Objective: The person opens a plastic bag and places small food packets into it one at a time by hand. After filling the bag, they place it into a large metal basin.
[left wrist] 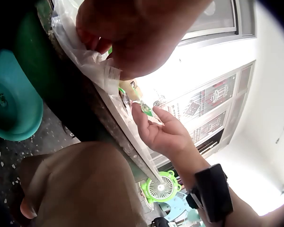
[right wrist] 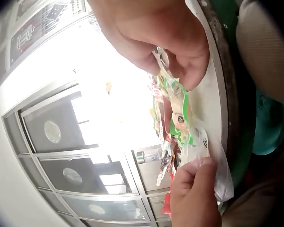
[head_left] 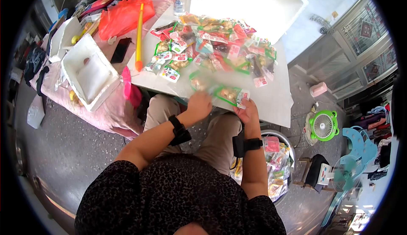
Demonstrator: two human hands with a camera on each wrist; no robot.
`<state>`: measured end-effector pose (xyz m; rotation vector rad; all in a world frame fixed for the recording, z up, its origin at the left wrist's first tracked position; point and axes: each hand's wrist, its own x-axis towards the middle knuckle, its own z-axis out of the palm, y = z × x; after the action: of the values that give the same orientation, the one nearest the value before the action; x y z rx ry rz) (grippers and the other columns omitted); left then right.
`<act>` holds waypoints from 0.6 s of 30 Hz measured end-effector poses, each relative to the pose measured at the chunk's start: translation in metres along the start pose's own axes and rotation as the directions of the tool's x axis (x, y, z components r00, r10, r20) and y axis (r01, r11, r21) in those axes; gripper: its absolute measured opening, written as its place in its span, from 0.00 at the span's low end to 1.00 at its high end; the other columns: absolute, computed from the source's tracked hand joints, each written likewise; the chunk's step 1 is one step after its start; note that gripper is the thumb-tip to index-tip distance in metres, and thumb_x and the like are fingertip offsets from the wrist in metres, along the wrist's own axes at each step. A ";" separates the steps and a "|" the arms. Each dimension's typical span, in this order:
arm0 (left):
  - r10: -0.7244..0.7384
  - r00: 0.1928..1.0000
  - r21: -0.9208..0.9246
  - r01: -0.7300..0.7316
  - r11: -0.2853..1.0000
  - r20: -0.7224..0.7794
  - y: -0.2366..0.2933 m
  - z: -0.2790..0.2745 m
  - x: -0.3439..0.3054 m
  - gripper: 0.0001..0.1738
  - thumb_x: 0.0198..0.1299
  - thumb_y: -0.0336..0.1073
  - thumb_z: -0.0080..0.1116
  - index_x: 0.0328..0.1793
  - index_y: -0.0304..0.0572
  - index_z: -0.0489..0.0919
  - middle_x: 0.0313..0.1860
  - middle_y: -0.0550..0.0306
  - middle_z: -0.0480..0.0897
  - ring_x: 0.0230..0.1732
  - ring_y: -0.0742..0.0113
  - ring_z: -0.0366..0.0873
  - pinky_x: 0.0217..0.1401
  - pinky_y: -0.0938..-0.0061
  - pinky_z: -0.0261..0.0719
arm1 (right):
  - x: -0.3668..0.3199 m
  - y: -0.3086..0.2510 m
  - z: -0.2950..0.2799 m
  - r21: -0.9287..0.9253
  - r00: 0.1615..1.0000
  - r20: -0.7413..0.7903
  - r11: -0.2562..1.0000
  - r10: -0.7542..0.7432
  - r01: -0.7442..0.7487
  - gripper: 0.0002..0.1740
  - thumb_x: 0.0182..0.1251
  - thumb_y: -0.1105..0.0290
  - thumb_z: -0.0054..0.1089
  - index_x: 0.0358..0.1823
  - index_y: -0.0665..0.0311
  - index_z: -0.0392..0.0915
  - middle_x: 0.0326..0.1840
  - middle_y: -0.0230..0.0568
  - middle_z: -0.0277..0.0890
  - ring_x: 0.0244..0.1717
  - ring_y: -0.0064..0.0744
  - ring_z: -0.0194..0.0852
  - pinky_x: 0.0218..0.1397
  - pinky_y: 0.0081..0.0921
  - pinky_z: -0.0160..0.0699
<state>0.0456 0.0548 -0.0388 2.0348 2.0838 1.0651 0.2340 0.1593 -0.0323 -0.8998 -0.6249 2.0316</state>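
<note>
In the head view the right hand [head_left: 247, 112] pinches the printed end of a green-edged snack packet [head_left: 229, 94] at the table's near edge. Beside it, the left hand [head_left: 199, 104] is at a clear plastic bag, partly blurred. The right wrist view shows the left hand [right wrist: 196, 194] pinching the clear bag [right wrist: 199, 149] between thumb and finger, while the right hand [right wrist: 173, 47] holds the packet [right wrist: 179, 106] above it. Bag plastic [left wrist: 92, 66] hangs under the left hand [left wrist: 132, 38] in the left wrist view; the right hand [left wrist: 163, 135] is across from it.
Many packets [head_left: 212, 35] lie piled on the white table [head_left: 271, 103], before a large foam box [head_left: 246, 6]. A yellow stick [head_left: 139, 40] and a jar [head_left: 180, 1] stand left of them. A metal basin [head_left: 290, 150] of packets sits below right.
</note>
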 end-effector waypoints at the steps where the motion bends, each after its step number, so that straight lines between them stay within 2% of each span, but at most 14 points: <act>1: -0.021 1.000 -0.014 0.021 1.000 0.009 0.000 0.001 0.002 0.06 0.40 0.32 0.51 0.25 0.40 0.73 0.32 0.50 0.73 0.36 0.50 0.70 0.41 0.63 0.68 | -0.002 0.001 0.003 0.040 0.995 0.014 0.995 0.095 -0.096 0.18 0.53 0.80 0.43 0.47 0.65 0.60 0.39 0.42 0.69 0.37 0.39 0.72 0.38 0.39 0.75; 4: -0.055 0.998 -0.072 0.056 0.996 0.017 -0.003 0.005 0.004 0.05 0.40 0.31 0.51 0.24 0.38 0.72 0.30 0.49 0.73 0.35 0.50 0.70 0.38 0.62 0.67 | -0.013 0.009 0.017 0.042 0.999 0.041 0.999 -0.021 0.019 0.17 0.52 0.82 0.42 0.45 0.64 0.62 0.40 0.42 0.69 0.38 0.38 0.72 0.36 0.38 0.76; 7: -0.093 0.992 -0.205 0.074 0.976 -0.086 -0.007 0.010 0.006 0.05 0.40 0.30 0.50 0.23 0.36 0.71 0.27 0.47 0.73 0.32 0.49 0.69 0.35 0.62 0.67 | -0.031 0.004 0.027 -0.012 0.993 -0.049 0.994 -0.109 0.109 0.17 0.52 0.82 0.41 0.45 0.64 0.64 0.40 0.42 0.70 0.38 0.38 0.73 0.34 0.36 0.77; 10: -0.220 0.975 -0.309 0.218 0.926 0.027 -0.004 0.006 0.007 0.07 0.43 0.34 0.47 0.23 0.38 0.71 0.26 0.45 0.72 0.33 0.46 0.68 0.34 0.57 0.66 | -0.048 0.002 0.031 -0.084 0.990 0.006 0.986 -0.144 0.144 0.17 0.51 0.82 0.40 0.44 0.64 0.66 0.40 0.42 0.71 0.37 0.37 0.73 0.32 0.34 0.77; 13: -0.297 0.950 -0.368 0.310 0.877 0.093 -0.001 0.005 0.008 0.07 0.46 0.32 0.49 0.26 0.34 0.70 0.22 0.47 0.72 0.26 0.54 0.70 0.28 0.67 0.66 | -0.052 0.005 0.026 -0.082 0.989 0.010 0.986 -0.145 0.145 0.17 0.51 0.82 0.40 0.44 0.63 0.66 0.39 0.41 0.71 0.36 0.37 0.74 0.30 0.33 0.77; 16: -0.305 0.940 -0.465 0.342 0.817 0.155 0.002 -0.003 0.009 0.08 0.48 0.34 0.49 0.28 0.35 0.70 0.22 0.48 0.72 0.26 0.57 0.71 0.28 0.69 0.66 | -0.053 0.008 0.024 -0.126 0.992 0.024 0.984 -0.127 0.129 0.17 0.51 0.82 0.40 0.44 0.63 0.66 0.38 0.41 0.71 0.36 0.36 0.74 0.30 0.31 0.76; 18: -0.295 0.935 -0.450 0.353 0.820 0.196 0.009 -0.012 0.009 0.08 0.48 0.34 0.49 0.29 0.36 0.71 0.23 0.48 0.72 0.26 0.55 0.71 0.29 0.69 0.67 | -0.055 0.009 0.026 -0.100 0.993 0.021 0.988 -0.119 0.121 0.17 0.51 0.82 0.40 0.44 0.63 0.67 0.38 0.40 0.72 0.36 0.35 0.74 0.28 0.30 0.76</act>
<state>0.0469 0.0571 -0.0214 1.4094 1.7851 1.2091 0.2324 0.1060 -0.0017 -0.8848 -0.7772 1.9149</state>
